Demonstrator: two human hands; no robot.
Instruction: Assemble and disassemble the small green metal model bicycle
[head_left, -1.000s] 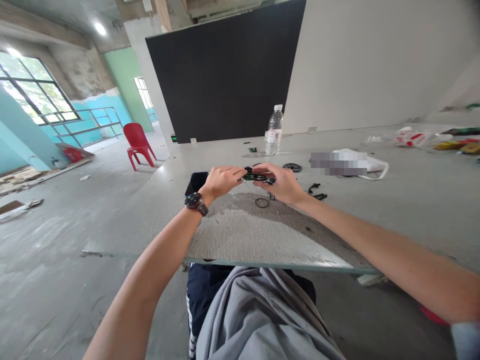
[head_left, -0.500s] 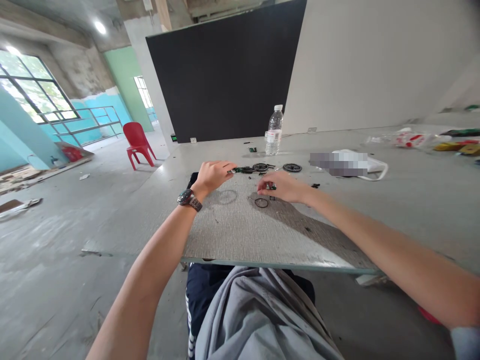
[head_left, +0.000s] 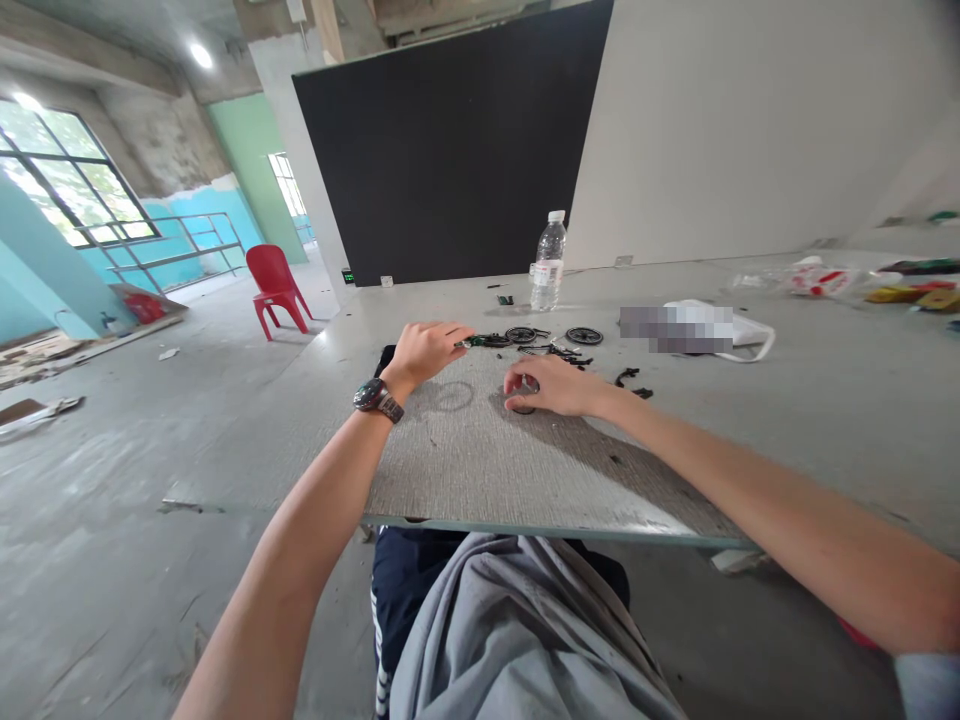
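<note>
1. Two risks: the left hand [head_left: 426, 352] pinches a small green-and-black assembly [head_left: 487, 341] by one end; it could sag or twist.
2. The right hand [head_left: 546, 385], fingers curled, presses a thin black ring [head_left: 523, 408] on the worktop [head_left: 480, 460]; it may skid away.

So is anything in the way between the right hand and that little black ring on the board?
No, nothing visible is in the way. The right hand is already down on the little black ring, fingers curled over it. The left hand holds the small green and black assembly off to the side.
</note>
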